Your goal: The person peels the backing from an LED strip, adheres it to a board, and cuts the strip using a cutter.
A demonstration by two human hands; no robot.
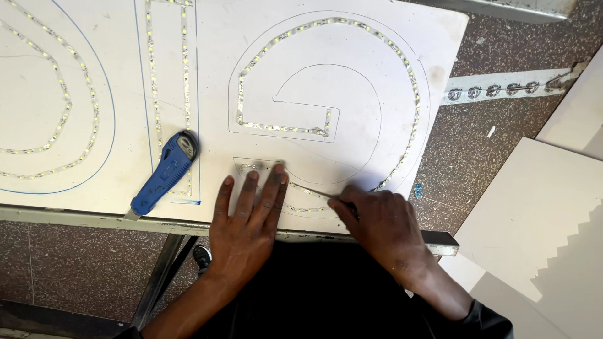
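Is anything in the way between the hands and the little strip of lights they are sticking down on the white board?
Nothing visible is. The left hand lies flat with its fingers right on the thin strip of small white lights, and the right hand pinches the same strip. The blue plastic utility knife lies off to the left on the flat white board.

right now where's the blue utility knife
The blue utility knife lies on the white board, left of the left hand, across the narrow strip-lit letter outline.
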